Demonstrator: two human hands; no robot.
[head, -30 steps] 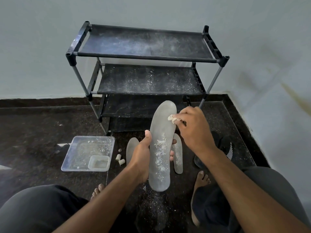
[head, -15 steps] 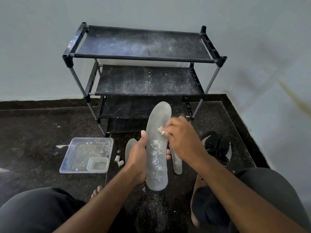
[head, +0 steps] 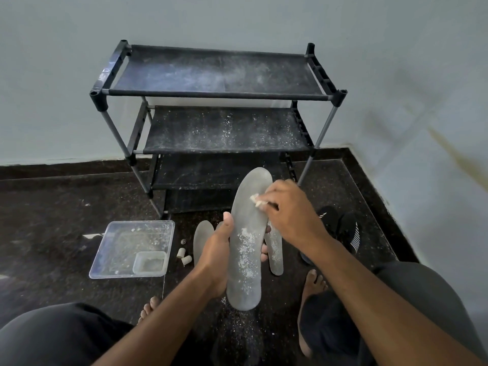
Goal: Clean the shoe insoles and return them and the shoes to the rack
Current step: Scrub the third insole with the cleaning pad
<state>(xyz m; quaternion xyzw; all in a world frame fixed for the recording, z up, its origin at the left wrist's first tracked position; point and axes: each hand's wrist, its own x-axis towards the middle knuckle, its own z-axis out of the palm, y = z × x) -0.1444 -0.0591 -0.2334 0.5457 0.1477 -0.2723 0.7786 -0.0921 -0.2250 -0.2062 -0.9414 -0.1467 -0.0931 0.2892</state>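
Observation:
A long grey insole (head: 248,228), speckled with white powder along its lower half, is gripped at its middle by my left hand (head: 216,249), thumb on its face. My right hand (head: 287,212) pinches a small whitish wad (head: 256,200) against the insole's upper right edge. Two more grey insoles lie on the floor behind it, one on the left (head: 202,239) and one on the right (head: 274,249), both partly hidden. A pair of black shoes (head: 343,231) with white stripes sits on the floor to the right. The black three-shelf rack (head: 219,93) stands by the wall, dusted white.
A clear plastic tray (head: 132,247) holding a smaller clear tub (head: 150,262) sits on the dark floor at the left. Small white cylinders (head: 184,256) lie beside it. White powder is scattered on the floor below the insole. My knees and bare feet frame the bottom.
My right hand slid down the insole with the wad, then back up toward its upper right edge. My left hand keeps holding the insole in about the same place.

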